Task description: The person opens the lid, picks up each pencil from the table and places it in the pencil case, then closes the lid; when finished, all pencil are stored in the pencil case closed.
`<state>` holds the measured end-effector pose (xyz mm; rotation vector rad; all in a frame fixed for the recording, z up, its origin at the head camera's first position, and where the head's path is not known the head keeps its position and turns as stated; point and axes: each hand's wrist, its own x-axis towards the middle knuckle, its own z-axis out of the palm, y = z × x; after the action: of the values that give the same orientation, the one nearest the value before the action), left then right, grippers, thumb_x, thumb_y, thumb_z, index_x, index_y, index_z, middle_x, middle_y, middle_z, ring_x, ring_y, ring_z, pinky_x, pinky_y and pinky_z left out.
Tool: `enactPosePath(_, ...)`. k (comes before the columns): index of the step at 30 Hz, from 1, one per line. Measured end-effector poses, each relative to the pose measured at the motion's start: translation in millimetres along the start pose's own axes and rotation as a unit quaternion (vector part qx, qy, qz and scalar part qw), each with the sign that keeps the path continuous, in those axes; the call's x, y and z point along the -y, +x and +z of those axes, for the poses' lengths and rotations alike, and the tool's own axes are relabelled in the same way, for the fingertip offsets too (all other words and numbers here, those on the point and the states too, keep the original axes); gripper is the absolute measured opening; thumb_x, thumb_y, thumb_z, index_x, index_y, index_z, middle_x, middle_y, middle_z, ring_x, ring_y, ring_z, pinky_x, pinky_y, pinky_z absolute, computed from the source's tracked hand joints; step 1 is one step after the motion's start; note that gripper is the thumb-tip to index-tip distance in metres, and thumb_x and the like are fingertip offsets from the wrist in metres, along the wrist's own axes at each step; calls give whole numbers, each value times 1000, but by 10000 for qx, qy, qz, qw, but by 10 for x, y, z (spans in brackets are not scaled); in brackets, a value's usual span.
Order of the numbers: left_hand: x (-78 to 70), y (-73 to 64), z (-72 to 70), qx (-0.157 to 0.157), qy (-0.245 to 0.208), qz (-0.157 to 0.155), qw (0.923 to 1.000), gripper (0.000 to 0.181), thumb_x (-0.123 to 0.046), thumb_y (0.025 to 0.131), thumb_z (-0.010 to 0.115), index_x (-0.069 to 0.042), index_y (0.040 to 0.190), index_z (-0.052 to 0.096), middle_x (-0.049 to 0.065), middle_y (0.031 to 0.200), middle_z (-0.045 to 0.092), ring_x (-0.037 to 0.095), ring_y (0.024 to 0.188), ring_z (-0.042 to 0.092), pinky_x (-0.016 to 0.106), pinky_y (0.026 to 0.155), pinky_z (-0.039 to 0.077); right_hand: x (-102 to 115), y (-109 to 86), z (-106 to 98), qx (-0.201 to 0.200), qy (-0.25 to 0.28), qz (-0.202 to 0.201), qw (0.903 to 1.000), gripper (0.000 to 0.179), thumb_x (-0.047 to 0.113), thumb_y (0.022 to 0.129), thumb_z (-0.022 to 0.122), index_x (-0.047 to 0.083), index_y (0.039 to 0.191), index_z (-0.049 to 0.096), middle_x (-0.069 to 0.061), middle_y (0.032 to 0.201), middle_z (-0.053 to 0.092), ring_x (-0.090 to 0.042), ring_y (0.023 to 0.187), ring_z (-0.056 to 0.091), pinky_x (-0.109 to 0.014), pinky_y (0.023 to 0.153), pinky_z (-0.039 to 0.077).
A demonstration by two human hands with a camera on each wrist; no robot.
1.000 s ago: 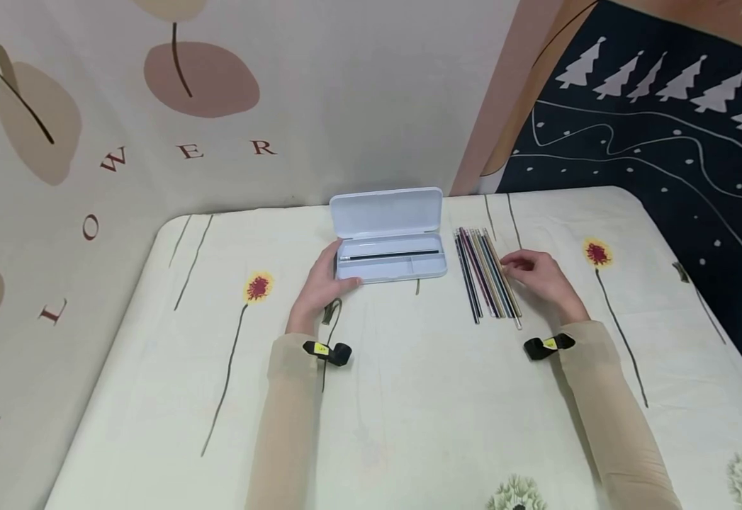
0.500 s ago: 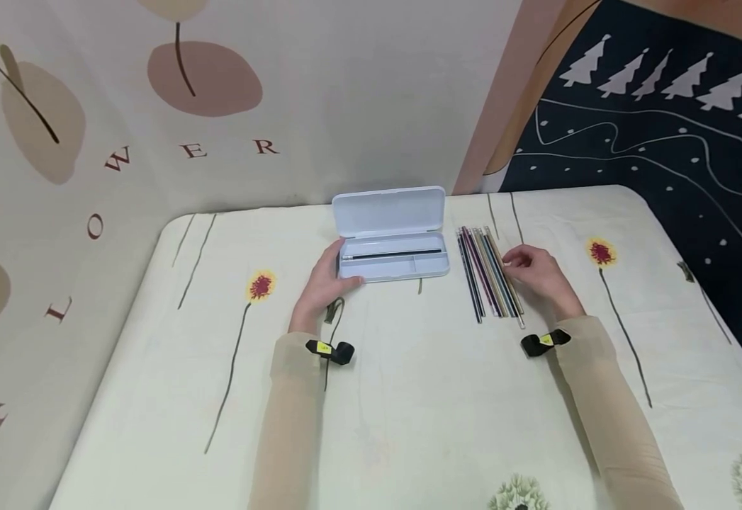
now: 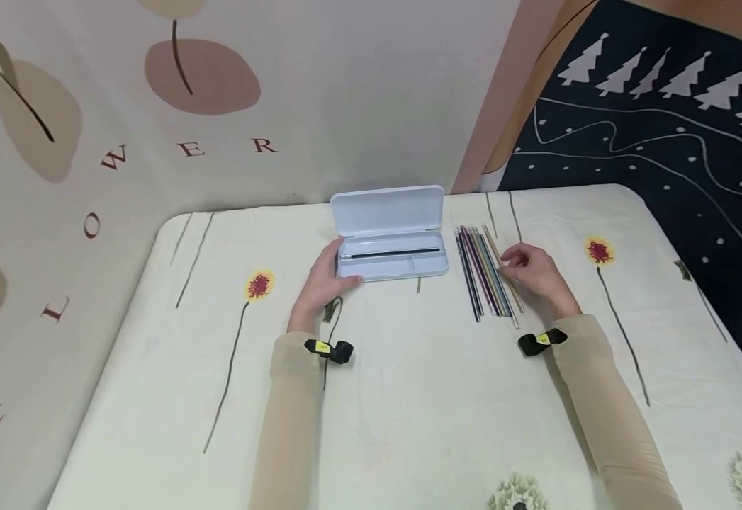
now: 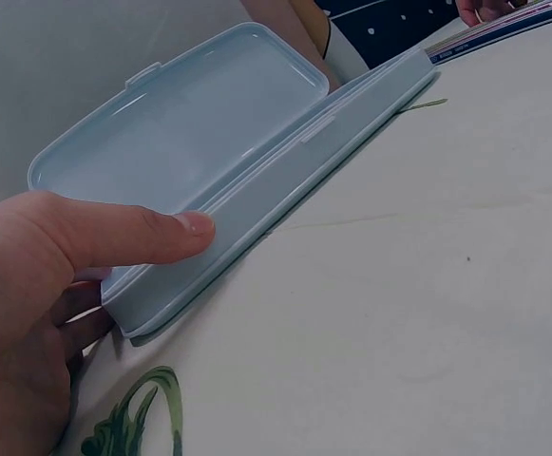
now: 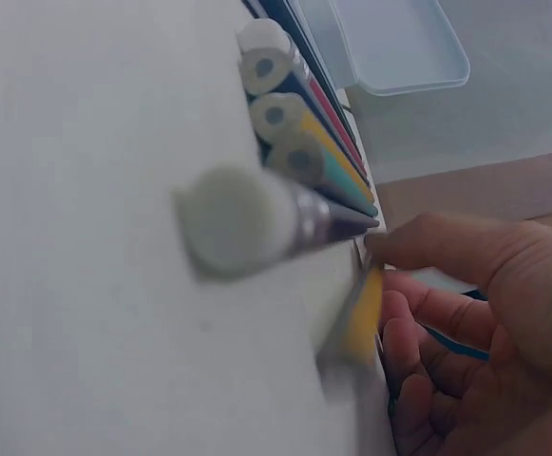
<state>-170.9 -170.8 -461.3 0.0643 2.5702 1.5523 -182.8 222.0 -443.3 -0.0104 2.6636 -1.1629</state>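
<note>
A pale blue pencil case [image 3: 428,266] stands at the back of the table with its lid [image 3: 386,212] raised. One dark pencil [image 3: 396,253] lies lengthwise in it. My left hand [image 3: 321,287] grips the case's left end, the thumb along the front wall in the left wrist view. To the right of the case several pencils [image 3: 473,273] lie side by side, nearly parallel. At their right side my right hand [image 3: 536,273] pinches a yellow pencil [image 5: 363,318] between thumb and fingers. That pencil stands slightly apart from the others, blurred in the right wrist view.
A white cloth [image 3: 402,397] with printed flowers covers the table. Behind it rises a pale printed curtain [image 3: 358,106], with a dark tree-patterned one [image 3: 651,142] at the right. Each wrist wears a small black camera.
The yellow pencil has come away from the right edge of the row, leaving a narrow gap. My right hand has shifted slightly with it. My left hand and the case stay put.
</note>
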Motion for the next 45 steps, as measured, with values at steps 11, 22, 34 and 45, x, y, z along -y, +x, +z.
enactPosePath(11,10,14,19,6,-114,-78,9999,89,-9,80,76,-14,153,26,6,157,24,24,143,17,42,116,13,-28,-58,22,-306,12,-157,9994,25,9,93,59,-6,113,58,-16,93,56,-25,81,48,-33,69,40)
enactPosePath(22,19,14,23,-5,-136,23,9999,89,-7,79,76,-15,153,28,6,156,27,24,143,20,43,115,14,-96,-92,2,-489,190,-434,9977,21,5,94,56,-5,112,63,-19,99,60,-24,85,50,-29,72,42)
enactPosePath(34,7,-2,8,5,-87,24,10000,88,-8,80,76,-14,153,27,6,157,25,24,143,18,42,116,14,-47,-125,2,-379,247,-668,9967,20,6,95,57,-3,112,65,-20,103,61,-26,90,52,-34,74,42)
enactPosePath(45,3,-14,-4,-1,-146,128,9998,87,-8,80,76,-16,153,28,6,156,26,23,143,20,42,115,14,79,-99,84,-277,283,-810,9959,22,11,96,59,-1,113,66,-18,106,63,-28,93,55,-36,76,45)
